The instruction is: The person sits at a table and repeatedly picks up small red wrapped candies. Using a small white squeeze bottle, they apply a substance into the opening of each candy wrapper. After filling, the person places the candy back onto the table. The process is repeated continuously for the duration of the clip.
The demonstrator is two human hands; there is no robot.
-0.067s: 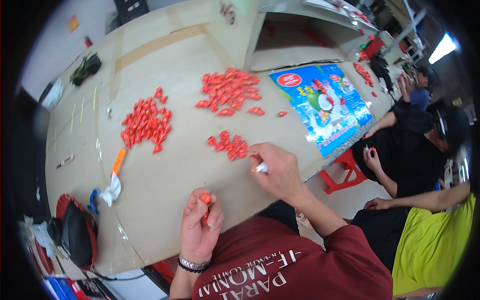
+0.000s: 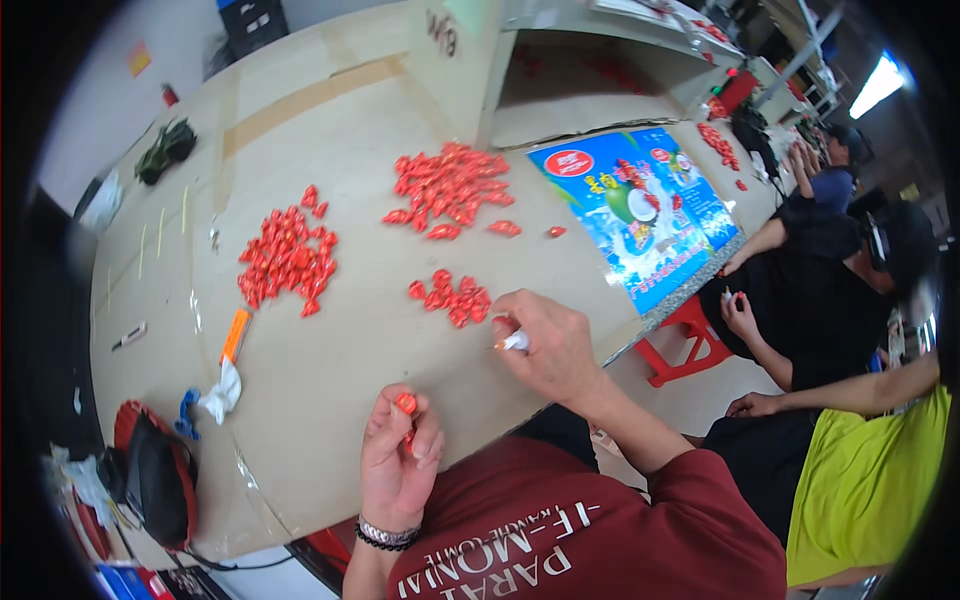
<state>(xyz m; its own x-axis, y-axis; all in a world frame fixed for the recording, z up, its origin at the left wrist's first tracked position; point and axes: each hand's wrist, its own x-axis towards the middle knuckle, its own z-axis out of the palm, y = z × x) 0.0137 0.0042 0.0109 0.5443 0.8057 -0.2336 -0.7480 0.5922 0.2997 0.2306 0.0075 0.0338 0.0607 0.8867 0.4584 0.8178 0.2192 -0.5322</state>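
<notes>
My left hand (image 2: 400,455), near the table's front edge, is closed with a small glossy red piece (image 2: 405,403) at its fingertips. More red shows lower between the fingers; whether it is a second piece I cannot tell. Held in my right hand (image 2: 552,345) is a small white bottle (image 2: 514,342) with an orange tip, pointing left. A bit of red shows by the curled fingers of that hand; they hide how it is held. Just left of my right hand lies a small cluster of red pieces (image 2: 455,297).
Larger heaps of red pieces lie at left (image 2: 288,258) and far middle (image 2: 450,188). A blue printed sheet (image 2: 640,215) covers the right side. An orange-handled tool (image 2: 235,335), a white crumpled wrap (image 2: 221,393) and a black-red bag (image 2: 158,478) sit left. Co-workers sit at right.
The view has shifted slightly, and the white bottle has tilted a little in my right hand. Both hands keep what they hold.
</notes>
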